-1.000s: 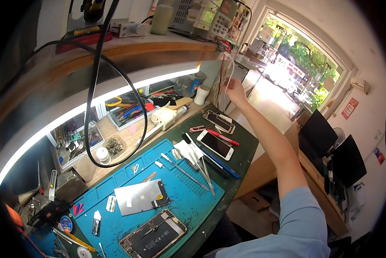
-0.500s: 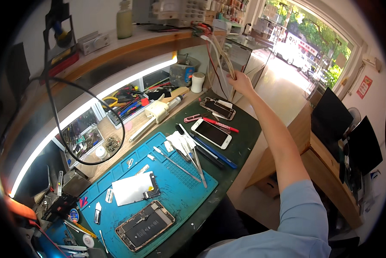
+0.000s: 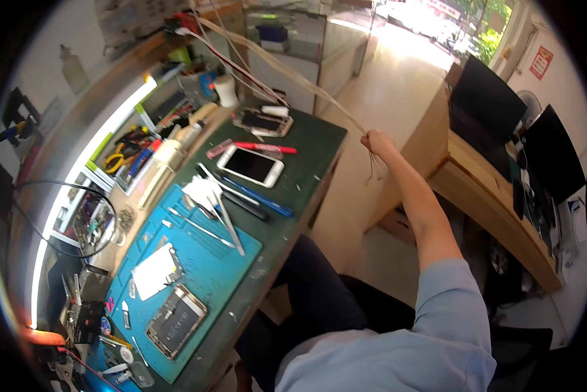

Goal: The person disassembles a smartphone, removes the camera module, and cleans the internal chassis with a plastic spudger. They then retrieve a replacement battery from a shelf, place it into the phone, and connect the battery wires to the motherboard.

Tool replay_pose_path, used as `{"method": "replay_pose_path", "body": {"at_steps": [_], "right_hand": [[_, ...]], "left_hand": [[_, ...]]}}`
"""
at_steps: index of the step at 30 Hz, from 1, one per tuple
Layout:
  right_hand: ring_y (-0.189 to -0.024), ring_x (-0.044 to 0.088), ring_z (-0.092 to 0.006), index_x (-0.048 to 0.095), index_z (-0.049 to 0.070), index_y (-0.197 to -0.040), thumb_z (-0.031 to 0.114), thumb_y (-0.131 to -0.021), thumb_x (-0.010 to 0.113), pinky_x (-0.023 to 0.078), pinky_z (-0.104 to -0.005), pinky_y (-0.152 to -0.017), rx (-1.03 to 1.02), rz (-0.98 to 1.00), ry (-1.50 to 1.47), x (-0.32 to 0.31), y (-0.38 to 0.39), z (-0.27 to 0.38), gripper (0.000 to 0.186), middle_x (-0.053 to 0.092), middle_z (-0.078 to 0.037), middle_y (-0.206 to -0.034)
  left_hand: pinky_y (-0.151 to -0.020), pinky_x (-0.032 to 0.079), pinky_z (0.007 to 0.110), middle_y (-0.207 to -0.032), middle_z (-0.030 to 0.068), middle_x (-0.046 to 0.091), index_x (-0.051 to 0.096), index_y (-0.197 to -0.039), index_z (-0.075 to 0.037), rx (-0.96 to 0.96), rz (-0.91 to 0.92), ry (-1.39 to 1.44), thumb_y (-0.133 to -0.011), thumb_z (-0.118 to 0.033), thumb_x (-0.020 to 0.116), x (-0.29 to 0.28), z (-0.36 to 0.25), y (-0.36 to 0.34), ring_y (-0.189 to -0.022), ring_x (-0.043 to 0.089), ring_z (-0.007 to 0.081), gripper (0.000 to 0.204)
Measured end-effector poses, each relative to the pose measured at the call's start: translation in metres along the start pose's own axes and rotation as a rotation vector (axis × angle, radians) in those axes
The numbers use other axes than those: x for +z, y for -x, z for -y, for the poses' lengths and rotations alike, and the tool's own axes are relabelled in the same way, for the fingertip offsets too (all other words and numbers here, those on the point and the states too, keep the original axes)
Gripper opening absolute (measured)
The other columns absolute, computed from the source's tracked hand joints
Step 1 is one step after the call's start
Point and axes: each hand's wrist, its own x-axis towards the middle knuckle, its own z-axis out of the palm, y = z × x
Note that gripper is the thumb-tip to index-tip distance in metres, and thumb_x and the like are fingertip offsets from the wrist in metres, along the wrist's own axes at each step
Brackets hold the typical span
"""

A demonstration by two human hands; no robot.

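My right hand [image 3: 378,142] is closed round a bundle of pale cables [image 3: 316,88], held out beyond the right edge of the dark green bench mat [image 3: 323,147], with thin ends hanging below my fingers. The cables stretch taut from the shelf at upper left. On the blue silicone mat [image 3: 228,274] lie an opened phone body [image 3: 176,321], a metal plate [image 3: 153,272], a spudger [image 3: 202,228] and tweezers [image 3: 231,232]. A white phone [image 3: 249,166], red [image 3: 267,147] and blue [image 3: 274,204] pens and a disassembled phone [image 3: 264,123] lie farther back. My left hand is not in view.
Tool bins [image 3: 127,153] line the back of the bench under a strip light [image 3: 104,137]. A wooden desk [image 3: 463,189] with two monitors [image 3: 483,114] stands at the right, a floor walkway [image 3: 385,85] between them leading to the bright doorway. A black chair [image 3: 522,346] is behind me.
My right hand has pulled the cables rightward and down, away from the shelf, and they are straighter now. The view has turned, moving the bench leftward in the picture.
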Motion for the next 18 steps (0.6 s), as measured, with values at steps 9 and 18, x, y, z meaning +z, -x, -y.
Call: {"method": "replay_pose_path", "body": {"at_steps": [9, 18], "right_hand": [[-0.085, 0.072, -0.0283, 0.075, 0.004, -0.099, 0.034, -0.093, 0.061, 0.057, -0.0407, -0.075, -0.141, 0.373, 0.174, 0.09, 0.097, -0.092, 0.034, 0.074, -0.012, -0.089], [-0.06, 0.059, -0.0091, 0.07, -0.001, -0.1, 0.034, -0.104, 0.055, 0.049, -0.0234, -0.055, -0.074, 0.711, -1.13, -0.018, 0.238, -0.008, 0.039, 0.066, -0.003, -0.072]], "left_hand": [[-0.1, 0.045, 0.038, -0.128, 0.0165, 0.062, 0.055, -0.133, 0.005, 0.414, -0.156, -0.234, -0.102, -0.018, 0.051, -0.001, -0.039, 0.055, -0.118, 0.059, 0.0251, 0.039], [-0.098, 0.048, 0.033, -0.118, 0.013, 0.064, 0.054, -0.131, 0.001, 0.986, -0.056, -0.336, -0.099, 0.003, 0.048, 0.104, -0.193, 0.203, -0.109, 0.063, 0.0216, 0.032]]}}
